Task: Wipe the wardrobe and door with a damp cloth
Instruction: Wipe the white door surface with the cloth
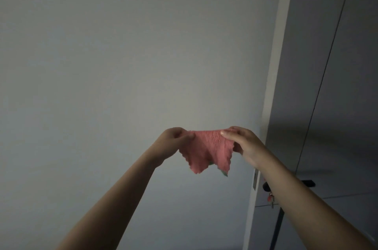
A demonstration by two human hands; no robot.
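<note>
Pink cloth [206, 148], unlabelled, stretched before the pale door [143, 55]: your left hand [173, 141] and right hand [243, 143] pinch its top corners.

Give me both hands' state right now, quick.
Left hand: closed, pinching the top left corner of the pink terry cloth.
Right hand: closed, pinching the cloth's top right corner.

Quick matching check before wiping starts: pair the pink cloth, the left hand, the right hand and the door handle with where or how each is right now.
Things:
1. pink cloth
2. left hand
3. right hand
4. door handle

States:
A. pinches the cloth's right top corner
B. dark, low at the right, partly behind the forearm
C. hangs spread between both hands
D. pinches the cloth's left top corner

Pairs: 1-C, 2-D, 3-A, 4-B
</note>
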